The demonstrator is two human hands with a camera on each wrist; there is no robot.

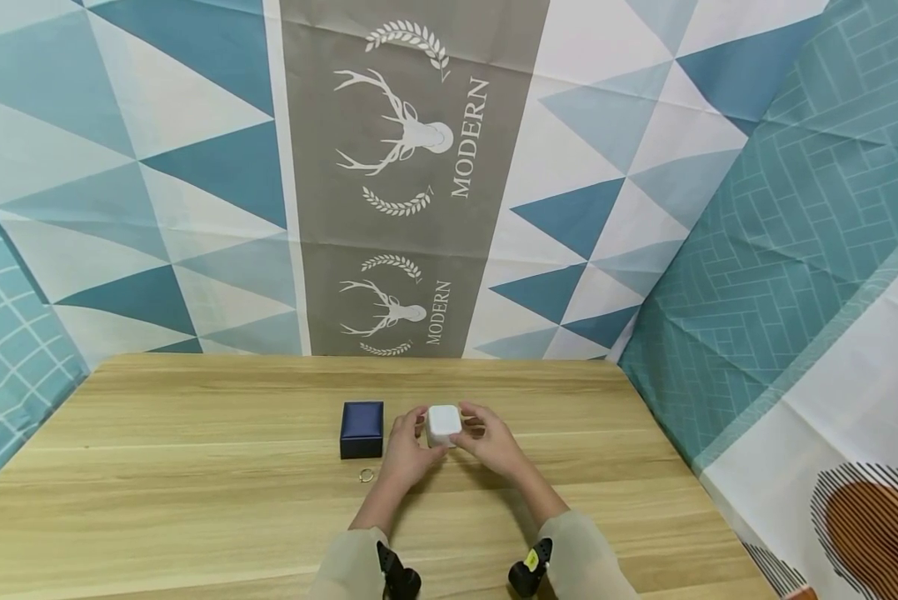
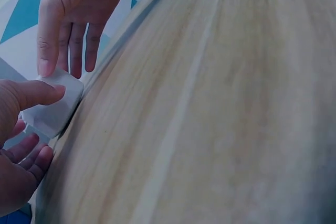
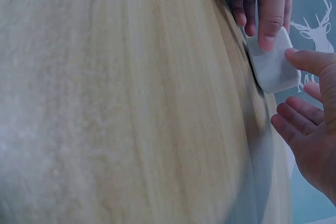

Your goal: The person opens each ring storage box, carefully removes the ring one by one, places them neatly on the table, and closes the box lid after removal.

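A small white box (image 1: 443, 419) with rounded corners is between my two hands, low over the wooden table. My left hand (image 1: 406, 452) holds its left side, the thumb (image 2: 50, 94) lying on the near face. On the right side my right hand (image 1: 491, 442) grips it with thumb and forefinger; the other fingers (image 3: 299, 114) are loosely spread. Whether the box touches the table is hard to tell. A dark blue jewelry box (image 1: 362, 429) with a shut lid stands left of my left hand. In front of that lies a thin gold ring (image 1: 366, 475).
The wood-grain table (image 1: 194, 500) extends to both sides. Behind it hangs a patterned cloth (image 1: 389, 225) with deer heads and triangles. A teal and white cloth (image 1: 764, 275) hangs along the right edge.
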